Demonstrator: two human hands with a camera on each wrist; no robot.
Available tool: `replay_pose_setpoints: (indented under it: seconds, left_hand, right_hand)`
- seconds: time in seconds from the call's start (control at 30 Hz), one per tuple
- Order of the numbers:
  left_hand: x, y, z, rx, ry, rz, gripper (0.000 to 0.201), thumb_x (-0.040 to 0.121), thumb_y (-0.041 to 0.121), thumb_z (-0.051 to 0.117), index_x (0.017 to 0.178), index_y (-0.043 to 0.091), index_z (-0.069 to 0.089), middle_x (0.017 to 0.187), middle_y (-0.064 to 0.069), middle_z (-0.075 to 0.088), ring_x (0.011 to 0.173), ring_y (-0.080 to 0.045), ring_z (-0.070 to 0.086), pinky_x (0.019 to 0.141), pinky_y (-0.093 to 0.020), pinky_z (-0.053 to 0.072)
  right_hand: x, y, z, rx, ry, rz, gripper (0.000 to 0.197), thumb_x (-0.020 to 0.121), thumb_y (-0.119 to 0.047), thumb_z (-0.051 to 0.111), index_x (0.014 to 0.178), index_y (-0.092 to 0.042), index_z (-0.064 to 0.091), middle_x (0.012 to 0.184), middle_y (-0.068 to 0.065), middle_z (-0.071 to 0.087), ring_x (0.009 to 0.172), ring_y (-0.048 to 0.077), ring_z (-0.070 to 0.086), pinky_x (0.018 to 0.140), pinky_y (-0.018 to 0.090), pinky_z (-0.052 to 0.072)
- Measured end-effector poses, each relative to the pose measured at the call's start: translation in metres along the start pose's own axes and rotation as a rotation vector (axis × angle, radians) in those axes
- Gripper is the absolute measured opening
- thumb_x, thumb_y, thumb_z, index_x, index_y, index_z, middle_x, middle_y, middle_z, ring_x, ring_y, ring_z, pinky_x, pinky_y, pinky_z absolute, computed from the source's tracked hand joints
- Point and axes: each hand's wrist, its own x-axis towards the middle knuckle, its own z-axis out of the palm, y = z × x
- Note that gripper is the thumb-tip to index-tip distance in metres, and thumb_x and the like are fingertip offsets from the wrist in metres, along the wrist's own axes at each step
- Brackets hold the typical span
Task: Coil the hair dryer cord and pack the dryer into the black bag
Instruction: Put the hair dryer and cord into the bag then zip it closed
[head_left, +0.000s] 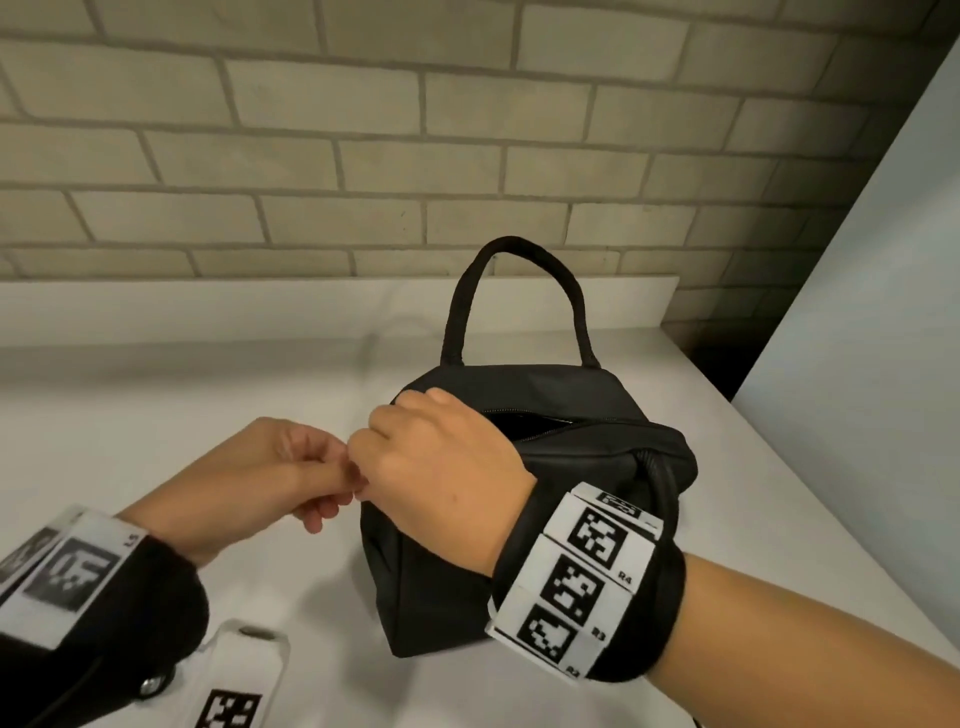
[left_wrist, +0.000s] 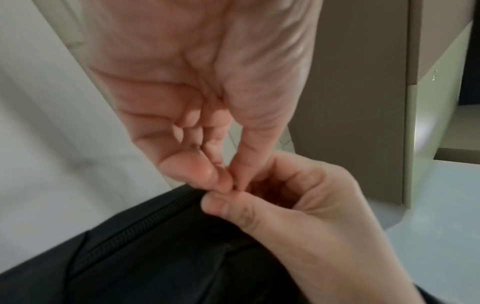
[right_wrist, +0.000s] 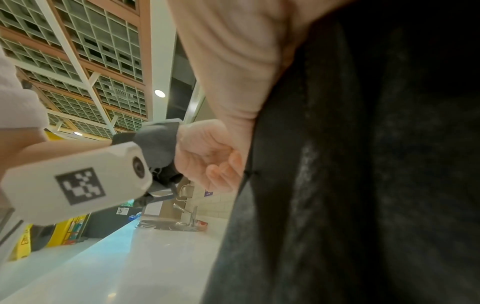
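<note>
The black bag (head_left: 436, 597) stands upright on the white counter (head_left: 156, 395), its rear handle (head_left: 519, 249) arching up. The front handle (head_left: 660, 478) loops round my right wrist. Along the top the zipper (head_left: 535, 420) shows a dark gap; down the bag's (left_wrist: 155, 267) left end the zipper (left_wrist: 130, 236) is shut. My right hand (head_left: 374, 441) lies over the bag's left top corner with thumb and fingers pinching there. My left hand (head_left: 332, 467) meets it fingertip to fingertip, also pinching at that corner. What lies between the fingertips (left_wrist: 218, 176) is hidden. No hair dryer or cord shows.
A brick wall (head_left: 363, 156) backs the counter, and a pale panel (head_left: 857, 312) rises at the right. Far along the counter, the right wrist view shows a sink with a tap (right_wrist: 191, 216). A yellow floor sign (right_wrist: 23, 240) stands beyond the counter edge.
</note>
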Motion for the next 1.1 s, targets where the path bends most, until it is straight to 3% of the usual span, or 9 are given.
replay_pose_setpoints:
  seconds: [0.13, 0.27, 0.33, 0.43, 0.57, 0.77, 0.87, 0.97, 1.1]
  left_hand:
    - [-0.001, -0.005, 0.003, -0.028, -0.034, 0.04, 0.03, 0.042, 0.046, 0.059, 0.055, 0.02, 0.066, 0.055, 0.007, 0.062, 0.056, -0.003, 0.054, 0.064, -0.023, 0.045]
    - [-0.005, -0.025, 0.011, -0.128, 0.05, 0.125, 0.032, 0.046, 0.035, 0.058, 0.075, 0.028, 0.069, 0.077, 0.012, 0.07, 0.076, -0.001, 0.061, 0.078, -0.024, 0.043]
    - [-0.007, -0.031, 0.017, -0.08, 0.136, 0.19, 0.022, 0.062, 0.017, 0.06, 0.074, 0.034, 0.066, 0.086, 0.015, 0.067, 0.076, -0.001, 0.06, 0.075, -0.016, 0.044]
    - [-0.005, -0.041, 0.03, 0.009, 0.282, 0.318, 0.037, 0.073, -0.002, 0.066, 0.075, 0.034, 0.062, 0.089, 0.017, 0.065, 0.082, -0.003, 0.061, 0.074, -0.008, 0.047]
    - [0.003, -0.043, 0.04, -0.011, 0.409, 0.344, 0.034, 0.072, -0.002, 0.067, 0.074, 0.031, 0.059, 0.072, 0.031, 0.066, 0.073, 0.005, 0.063, 0.064, -0.002, 0.046]
    - [0.007, -0.034, 0.037, 0.07, 0.351, 0.341, 0.031, 0.066, -0.006, 0.07, 0.064, 0.025, 0.064, 0.062, 0.027, 0.068, 0.062, 0.006, 0.063, 0.057, -0.001, 0.044]
    - [0.009, -0.032, 0.038, 0.116, 0.375, 0.357, 0.032, 0.064, -0.004, 0.071, 0.061, 0.026, 0.063, 0.066, 0.024, 0.069, 0.063, 0.003, 0.064, 0.058, -0.001, 0.045]
    - [0.007, -0.033, 0.038, 0.146, 0.383, 0.342, 0.03, 0.065, -0.001, 0.072, 0.059, 0.027, 0.062, 0.058, 0.027, 0.066, 0.06, 0.004, 0.063, 0.057, 0.001, 0.042]
    - [0.007, -0.036, 0.035, 0.145, 0.391, 0.326, 0.027, 0.066, -0.001, 0.072, 0.059, 0.023, 0.063, 0.057, 0.029, 0.065, 0.059, 0.007, 0.062, 0.054, 0.002, 0.04]
  right_hand:
    - [0.001, 0.001, -0.003, 0.092, 0.018, 0.109, 0.032, 0.041, -0.002, 0.081, 0.048, -0.009, 0.051, 0.037, 0.002, 0.049, 0.036, 0.022, 0.046, 0.048, 0.021, 0.027]
    - [0.003, 0.0, -0.006, 0.047, -0.044, 0.195, 0.034, 0.04, -0.013, 0.083, 0.047, -0.014, 0.049, 0.036, -0.003, 0.049, 0.037, 0.019, 0.046, 0.043, 0.023, 0.032]
    - [0.002, -0.002, -0.007, 0.024, -0.054, 0.234, 0.028, 0.044, -0.021, 0.082, 0.048, -0.019, 0.054, 0.038, -0.005, 0.051, 0.041, 0.016, 0.048, 0.045, 0.023, 0.031]
    - [0.002, -0.004, -0.01, 0.018, -0.031, 0.284, 0.023, 0.049, -0.025, 0.079, 0.051, -0.021, 0.056, 0.039, -0.006, 0.053, 0.044, 0.015, 0.05, 0.049, 0.023, 0.028]
    - [0.0, -0.006, -0.015, 0.039, -0.024, 0.316, 0.019, 0.054, -0.022, 0.074, 0.053, -0.018, 0.055, 0.042, -0.006, 0.054, 0.049, 0.018, 0.051, 0.052, 0.023, 0.028]
    - [-0.001, -0.003, -0.023, 0.123, -0.097, 0.398, 0.014, 0.059, -0.019, 0.066, 0.053, -0.012, 0.057, 0.044, 0.0, 0.056, 0.052, 0.023, 0.052, 0.055, 0.026, 0.028]
    - [0.002, 0.002, -0.035, 0.155, -0.11, 0.421, 0.012, 0.072, -0.021, 0.058, 0.071, -0.009, 0.062, 0.065, 0.009, 0.065, 0.073, 0.03, 0.057, 0.067, 0.034, 0.033]
    - [0.001, 0.016, -0.057, 0.242, -0.059, 0.557, 0.013, 0.077, -0.027, 0.053, 0.079, -0.016, 0.06, 0.085, 0.005, 0.068, 0.087, 0.029, 0.057, 0.069, 0.032, 0.035]
    - [-0.014, 0.053, -0.08, 0.34, -0.074, 0.808, 0.013, 0.07, -0.027, 0.061, 0.062, -0.018, 0.056, 0.076, 0.0, 0.064, 0.082, 0.024, 0.058, 0.071, 0.034, 0.047]
